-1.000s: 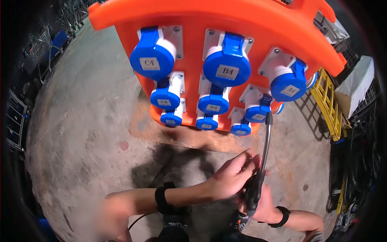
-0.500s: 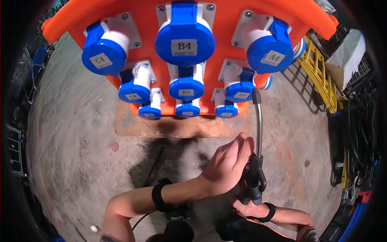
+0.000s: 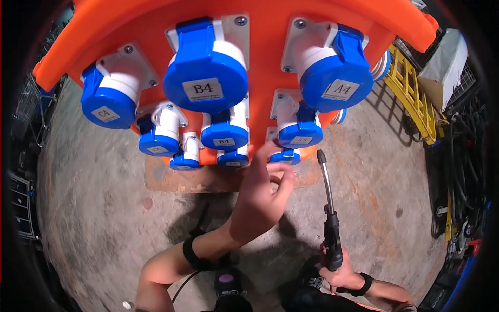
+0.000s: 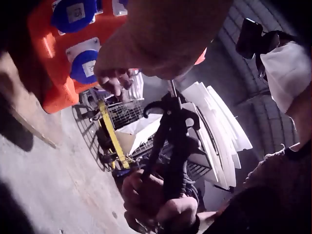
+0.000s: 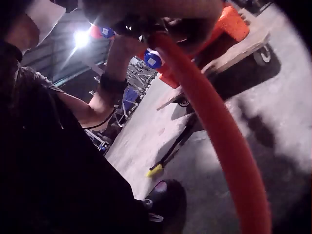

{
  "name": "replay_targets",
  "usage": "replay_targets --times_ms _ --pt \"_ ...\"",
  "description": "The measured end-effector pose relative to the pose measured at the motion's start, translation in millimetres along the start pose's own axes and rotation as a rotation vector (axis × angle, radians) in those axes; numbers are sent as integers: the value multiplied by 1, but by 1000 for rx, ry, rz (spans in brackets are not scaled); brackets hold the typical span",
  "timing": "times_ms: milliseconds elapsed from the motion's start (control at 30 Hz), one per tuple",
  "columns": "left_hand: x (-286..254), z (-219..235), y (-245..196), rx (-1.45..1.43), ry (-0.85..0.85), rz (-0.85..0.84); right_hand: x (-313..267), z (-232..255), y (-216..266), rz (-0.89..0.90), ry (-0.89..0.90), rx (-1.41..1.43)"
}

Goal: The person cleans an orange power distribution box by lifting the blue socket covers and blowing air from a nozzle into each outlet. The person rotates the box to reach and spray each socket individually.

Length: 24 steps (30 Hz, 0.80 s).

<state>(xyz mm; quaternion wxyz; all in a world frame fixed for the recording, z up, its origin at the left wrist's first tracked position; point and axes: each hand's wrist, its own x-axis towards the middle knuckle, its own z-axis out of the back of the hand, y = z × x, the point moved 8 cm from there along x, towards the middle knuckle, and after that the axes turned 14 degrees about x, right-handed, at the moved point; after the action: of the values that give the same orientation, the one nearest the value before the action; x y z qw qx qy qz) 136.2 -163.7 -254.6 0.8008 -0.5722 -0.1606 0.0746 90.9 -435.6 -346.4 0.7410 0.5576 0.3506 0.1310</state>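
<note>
My right hand point(image 3: 343, 270) grips a black blow gun point(image 3: 332, 239) by its handle, well away from the orange box. Its bent metal nozzle point(image 3: 328, 184) points up toward the box and ends in a black tip. From the grip runs a thick red hose point(image 5: 209, 107), large in the right wrist view. My left hand point(image 3: 260, 200) is raised before the lower sockets with bent fingers and holds nothing. Its fingertips overlap the lowest right socket point(image 3: 286, 157). The orange box point(image 3: 265, 57) carries rows of sockets with blue caps, such as the one labelled B4 point(image 3: 205, 75).
Under the box lies a wooden base point(image 3: 176, 179), with a caster point(image 5: 262, 56) showing in the right wrist view. To the right stand a yellow metal frame point(image 3: 410, 93), a white-covered crate point(image 3: 444, 67) and heaped black cables point(image 3: 457, 171). Shoes point(image 3: 228, 283) show below on the concrete floor.
The left hand has left the blow gun's side and moved left and up to the lower sockets. The nozzle tip has dropped away from the middle A4 socket. The box looms larger.
</note>
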Motion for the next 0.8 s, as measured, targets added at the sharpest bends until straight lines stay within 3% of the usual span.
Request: replay_targets --times_ms 67,167,200,233,267,300,367,400,433,500,800 --pt "7 3 -5 32 -22 -56 0 1 11 -35 4 -29" --pt "15 -1 -6 -94 35 -14 0 -3 38 71 26 -141" --pt "22 5 -13 -57 -91 -159 -2 -11 44 181 112 -224" --pt "21 7 -13 -57 -94 -161 -7 -20 51 292 199 -306" --pt "19 4 -6 -78 -13 -80 -9 -21 40 127 202 -162" --pt "18 0 -2 -97 69 2 -12 -21 32 129 203 -162" --pt "18 2 0 -100 79 -25 -15 -4 2 -28 76 -52" --pt "18 2 -1 -104 91 -53 -15 3 -6 -177 -3 135" --pt "18 4 -2 -104 89 -55 -10 7 9 -120 -84 185" --pt "20 6 2 -106 124 28 -8 15 12 -168 -107 253" --pt "25 5 -5 -80 212 79 -5 9 28 -166 -63 56"
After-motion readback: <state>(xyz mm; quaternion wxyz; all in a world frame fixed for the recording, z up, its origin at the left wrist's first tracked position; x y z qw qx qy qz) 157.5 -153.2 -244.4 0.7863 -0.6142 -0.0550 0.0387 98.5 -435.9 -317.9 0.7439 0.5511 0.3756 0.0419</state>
